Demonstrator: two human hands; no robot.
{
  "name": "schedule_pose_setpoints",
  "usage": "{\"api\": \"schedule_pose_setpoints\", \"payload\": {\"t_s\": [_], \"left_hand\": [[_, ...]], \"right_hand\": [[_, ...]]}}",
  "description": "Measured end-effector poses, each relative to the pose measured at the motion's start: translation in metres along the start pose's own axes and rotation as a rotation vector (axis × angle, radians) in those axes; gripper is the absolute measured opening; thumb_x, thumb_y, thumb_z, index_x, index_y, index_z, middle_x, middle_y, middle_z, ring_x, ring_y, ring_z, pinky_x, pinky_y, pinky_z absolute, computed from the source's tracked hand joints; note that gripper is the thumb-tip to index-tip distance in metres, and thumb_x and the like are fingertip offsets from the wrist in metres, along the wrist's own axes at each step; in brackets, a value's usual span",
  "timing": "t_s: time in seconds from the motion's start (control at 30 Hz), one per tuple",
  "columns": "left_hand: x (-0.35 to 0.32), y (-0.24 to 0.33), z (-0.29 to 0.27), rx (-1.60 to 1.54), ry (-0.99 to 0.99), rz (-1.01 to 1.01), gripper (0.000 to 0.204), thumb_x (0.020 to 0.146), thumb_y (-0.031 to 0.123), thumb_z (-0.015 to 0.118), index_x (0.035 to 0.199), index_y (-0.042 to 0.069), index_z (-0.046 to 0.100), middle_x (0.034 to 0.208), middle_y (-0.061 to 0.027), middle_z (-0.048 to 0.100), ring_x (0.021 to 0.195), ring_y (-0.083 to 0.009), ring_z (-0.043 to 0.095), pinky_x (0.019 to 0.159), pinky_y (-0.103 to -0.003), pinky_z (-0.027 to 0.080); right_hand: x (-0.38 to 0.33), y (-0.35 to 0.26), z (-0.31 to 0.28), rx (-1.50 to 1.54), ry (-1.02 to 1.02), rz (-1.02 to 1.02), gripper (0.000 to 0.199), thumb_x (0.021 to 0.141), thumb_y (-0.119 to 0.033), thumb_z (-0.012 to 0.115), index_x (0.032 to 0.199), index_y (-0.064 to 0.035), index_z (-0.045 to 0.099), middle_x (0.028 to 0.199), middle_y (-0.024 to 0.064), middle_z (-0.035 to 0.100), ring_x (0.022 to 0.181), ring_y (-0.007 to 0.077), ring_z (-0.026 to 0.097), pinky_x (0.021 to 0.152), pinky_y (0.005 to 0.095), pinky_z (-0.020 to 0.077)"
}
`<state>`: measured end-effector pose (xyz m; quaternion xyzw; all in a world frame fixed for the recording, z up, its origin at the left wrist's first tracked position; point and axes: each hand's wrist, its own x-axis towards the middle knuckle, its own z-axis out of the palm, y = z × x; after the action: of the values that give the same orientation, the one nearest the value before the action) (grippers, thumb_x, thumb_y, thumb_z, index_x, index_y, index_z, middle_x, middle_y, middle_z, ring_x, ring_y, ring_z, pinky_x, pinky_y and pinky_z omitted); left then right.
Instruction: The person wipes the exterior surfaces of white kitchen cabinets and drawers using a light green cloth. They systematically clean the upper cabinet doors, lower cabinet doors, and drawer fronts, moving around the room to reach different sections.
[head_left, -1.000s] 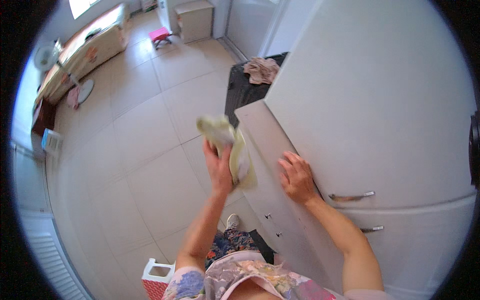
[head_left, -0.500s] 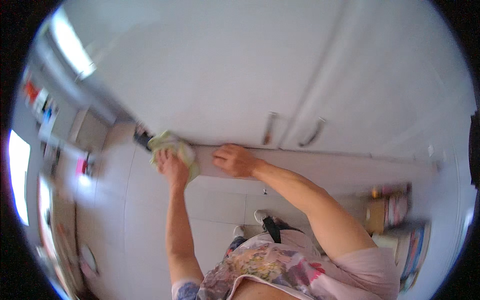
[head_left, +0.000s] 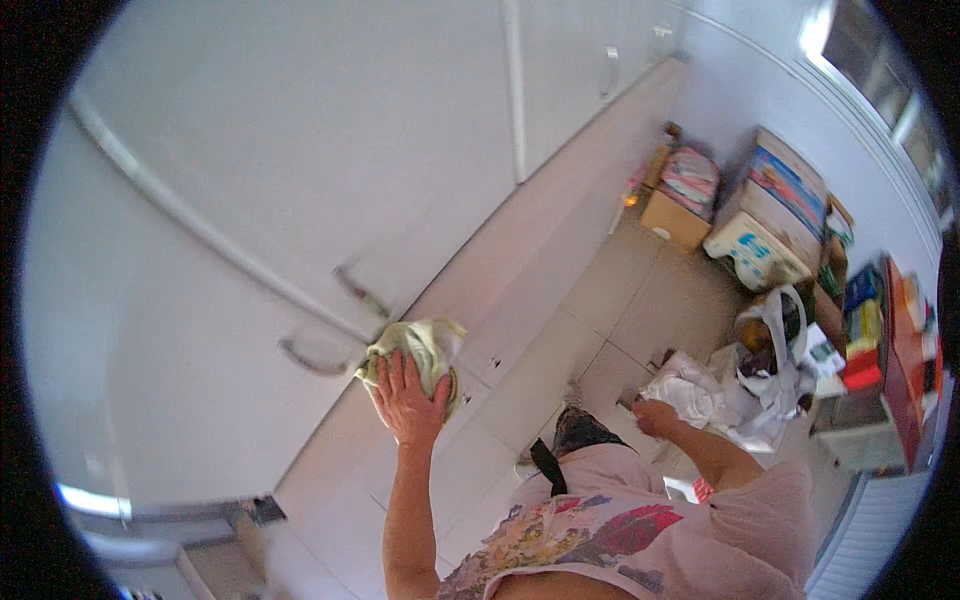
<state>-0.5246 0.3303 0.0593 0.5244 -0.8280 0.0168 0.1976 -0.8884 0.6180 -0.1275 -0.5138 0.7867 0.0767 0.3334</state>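
Note:
My left hand [head_left: 410,405] lies with fingers spread over a pale yellow-green cloth [head_left: 428,345], which is bunched under the palm. Hand and cloth press on the pale strip [head_left: 490,290] below the white cabinet doors [head_left: 400,120], just under where two doors meet. Two curved metal handles, one on the left door [head_left: 312,360] and one on the right door [head_left: 362,292], are close to the cloth. Lowered at my right side, my right hand [head_left: 657,416] has its fingers curled, slightly blurred; nothing shows in it. Behind it is a white plastic bag [head_left: 690,388].
Cardboard boxes [head_left: 675,222] stand by the far wall, beside a larger printed carton [head_left: 785,195]. Several bags [head_left: 780,345] lie on the tiled floor [head_left: 640,290] at the right. A red-topped stand [head_left: 902,350] holds small items. A window [head_left: 870,60] is at upper right.
The view has swung to the right, bringing the boxes and bags into sight. My left hand, with the cloth, is now below the door handles. My right hand has left the cabinet edge and dropped to my side.

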Motion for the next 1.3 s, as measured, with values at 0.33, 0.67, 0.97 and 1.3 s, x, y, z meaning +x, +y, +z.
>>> {"api": "schedule_pose_setpoints", "payload": {"t_s": [0.33,0.67,0.97,1.3], "left_hand": [[0.16,0.157,0.086,-0.162,-0.235,0.541,0.076,0.071,0.033,0.07,0.136,0.008,0.04,0.145,-0.0182,0.029,0.134,-0.0384,0.024,0.108,-0.051,0.024],[0.274,0.282,0.163,-0.121,-0.32,0.548,0.081,0.072,0.034,0.07,0.141,0.011,0.033,0.149,-0.0142,0.023,0.138,-0.0349,0.018,0.107,-0.054,0.024],[0.343,0.372,0.217,-0.122,-0.232,0.595,0.081,0.07,0.03,0.072,0.139,0.01,0.034,0.146,-0.0165,0.028,0.136,-0.0347,0.022,0.108,-0.05,0.025],[0.415,0.471,0.256,-0.111,-0.3,0.546,0.08,0.072,0.033,0.07,0.141,0.015,0.033,0.148,-0.0118,0.025,0.138,-0.0309,0.019,0.109,-0.05,0.023]], "right_hand": [[-0.063,0.145,0.19,0.372,0.02,0.421,0.028,0.073,-0.034,0.061,0.085,-0.0101,0.07,0.092,0.0139,0.068,0.091,0.0316,0.064,0.081,0.0415,0.0499],[-0.02,0.154,0.087,0.742,0.226,0.441,0.032,0.079,-0.038,0.059,0.092,-0.0104,0.066,0.091,0.0145,0.067,0.088,0.0343,0.063,0.078,0.0435,0.0491],[0.006,0.232,0.088,0.738,0.237,0.52,0.027,0.081,-0.033,0.059,0.09,-0.009,0.066,0.077,0.0107,0.067,0.071,0.0306,0.064,0.069,0.04,0.051],[-0.016,0.245,0.15,1.159,0.304,0.784,0.027,0.079,-0.034,0.061,0.081,-0.0083,0.066,0.065,0.0069,0.063,0.062,0.0197,0.063,0.059,0.0375,0.0505]]}}
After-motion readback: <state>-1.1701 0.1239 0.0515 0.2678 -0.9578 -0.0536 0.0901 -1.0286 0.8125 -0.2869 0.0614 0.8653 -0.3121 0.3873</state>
